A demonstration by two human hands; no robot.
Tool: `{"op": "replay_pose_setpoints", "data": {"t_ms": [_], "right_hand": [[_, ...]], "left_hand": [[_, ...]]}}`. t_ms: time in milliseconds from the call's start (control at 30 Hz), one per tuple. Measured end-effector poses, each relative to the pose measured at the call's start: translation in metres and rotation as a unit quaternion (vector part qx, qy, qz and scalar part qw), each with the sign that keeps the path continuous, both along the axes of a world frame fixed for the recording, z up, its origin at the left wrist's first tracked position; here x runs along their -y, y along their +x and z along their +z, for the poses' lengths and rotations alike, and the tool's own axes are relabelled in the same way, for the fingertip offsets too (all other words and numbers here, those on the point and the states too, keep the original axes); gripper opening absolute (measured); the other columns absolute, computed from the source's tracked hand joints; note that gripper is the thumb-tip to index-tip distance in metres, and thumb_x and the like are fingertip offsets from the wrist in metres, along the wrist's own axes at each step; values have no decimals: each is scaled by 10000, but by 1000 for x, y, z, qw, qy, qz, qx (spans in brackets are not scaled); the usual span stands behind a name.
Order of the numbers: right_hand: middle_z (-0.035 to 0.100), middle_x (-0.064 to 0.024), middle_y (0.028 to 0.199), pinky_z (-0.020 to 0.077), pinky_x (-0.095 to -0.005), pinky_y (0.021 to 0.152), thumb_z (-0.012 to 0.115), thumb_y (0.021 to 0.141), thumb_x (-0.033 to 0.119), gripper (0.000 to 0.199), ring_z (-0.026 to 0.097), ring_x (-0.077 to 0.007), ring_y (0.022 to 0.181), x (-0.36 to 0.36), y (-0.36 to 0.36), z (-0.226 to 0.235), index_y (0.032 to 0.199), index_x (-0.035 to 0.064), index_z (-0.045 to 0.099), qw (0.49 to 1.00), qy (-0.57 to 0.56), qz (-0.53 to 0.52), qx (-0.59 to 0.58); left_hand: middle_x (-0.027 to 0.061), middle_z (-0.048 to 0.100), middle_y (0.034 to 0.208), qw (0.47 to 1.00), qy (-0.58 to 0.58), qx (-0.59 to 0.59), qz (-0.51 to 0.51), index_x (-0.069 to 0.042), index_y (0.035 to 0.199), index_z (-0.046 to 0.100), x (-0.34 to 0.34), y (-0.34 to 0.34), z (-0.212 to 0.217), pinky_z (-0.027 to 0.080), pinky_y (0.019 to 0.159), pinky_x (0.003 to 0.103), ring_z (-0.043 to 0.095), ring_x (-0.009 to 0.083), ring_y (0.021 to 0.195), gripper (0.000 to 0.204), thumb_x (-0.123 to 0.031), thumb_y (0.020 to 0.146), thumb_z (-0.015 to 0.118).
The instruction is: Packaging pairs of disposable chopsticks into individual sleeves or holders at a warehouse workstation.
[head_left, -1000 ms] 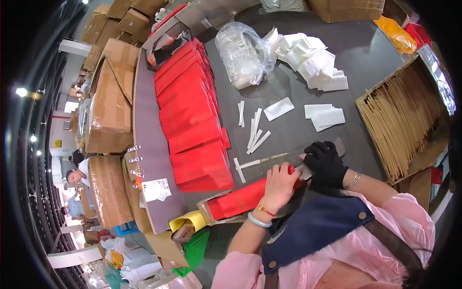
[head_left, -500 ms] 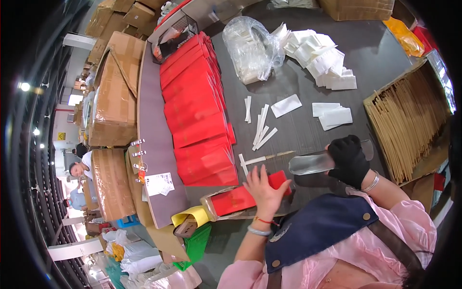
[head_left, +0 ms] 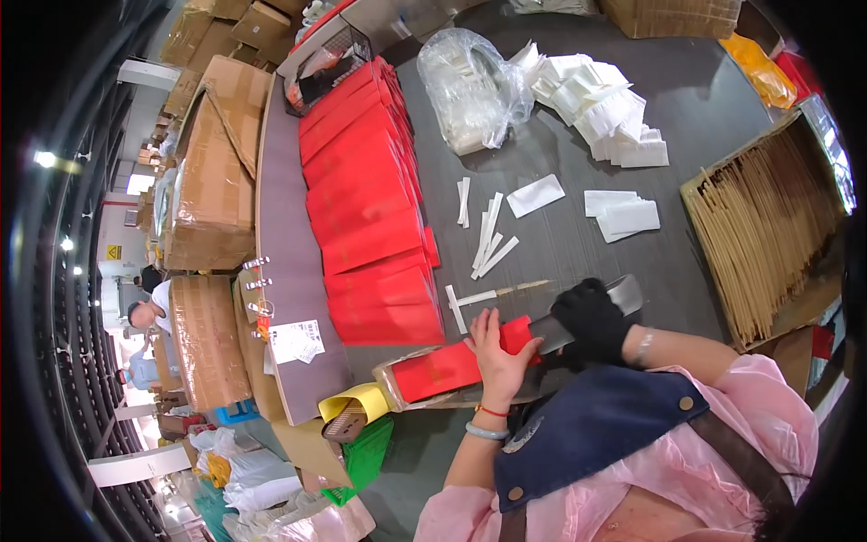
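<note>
L hand, fingers spread, rests on red pkt under them; R gloved hand, fingers curled, grips shiny curved tool, w/ white strips nr L fingertips.

Beyond the hands, bare tabletop is hemmed by white slips and brown carton.

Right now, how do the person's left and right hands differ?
Covering: the left hand is bare; the right hand wears a black glove.
Pose: the left hand is open, fingers spread, on a red packet; the right hand is closed around a shiny trough-shaped tool.
Shared: both have something around the wrist.
</note>
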State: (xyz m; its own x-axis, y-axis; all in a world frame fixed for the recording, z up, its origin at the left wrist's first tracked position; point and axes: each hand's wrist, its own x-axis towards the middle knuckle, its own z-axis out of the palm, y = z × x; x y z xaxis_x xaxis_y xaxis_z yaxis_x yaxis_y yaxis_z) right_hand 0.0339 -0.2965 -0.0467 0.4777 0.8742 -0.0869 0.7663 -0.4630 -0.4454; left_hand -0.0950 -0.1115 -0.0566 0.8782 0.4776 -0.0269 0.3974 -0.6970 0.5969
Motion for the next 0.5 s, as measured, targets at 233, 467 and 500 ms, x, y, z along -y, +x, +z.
{"op": "replay_pose_setpoints", "data": {"t_ms": [233,467,500], "right_hand": [[592,-140,1177,423,-456,948,827,615,312,598,539,-330,1132,50,74,-24,1147,126,626,943,185,-240,136],[579,-103,1195,418,-439,923,832,612,331,560,529,-325,1107,43,79,-41,1133,187,685,961,95,-232,113],[577,-99,1196,413,-426,925,827,620,335,562,524,-318,1114,36,75,-35,1145,197,682,968,84,-212,110]], "left_hand": [[201,625,973,988,141,-30,61,1,1017,621,-80,16,-4,491,806,457,606,385,926,281,-156,807,721],[170,622,871,992,119,-46,-17,-32,908,605,-66,57,-14,488,740,467,606,383,854,101,-117,861,633],[164,616,868,988,142,-42,-39,-36,903,604,-62,62,-10,485,737,465,600,378,850,75,-101,868,617]]}}
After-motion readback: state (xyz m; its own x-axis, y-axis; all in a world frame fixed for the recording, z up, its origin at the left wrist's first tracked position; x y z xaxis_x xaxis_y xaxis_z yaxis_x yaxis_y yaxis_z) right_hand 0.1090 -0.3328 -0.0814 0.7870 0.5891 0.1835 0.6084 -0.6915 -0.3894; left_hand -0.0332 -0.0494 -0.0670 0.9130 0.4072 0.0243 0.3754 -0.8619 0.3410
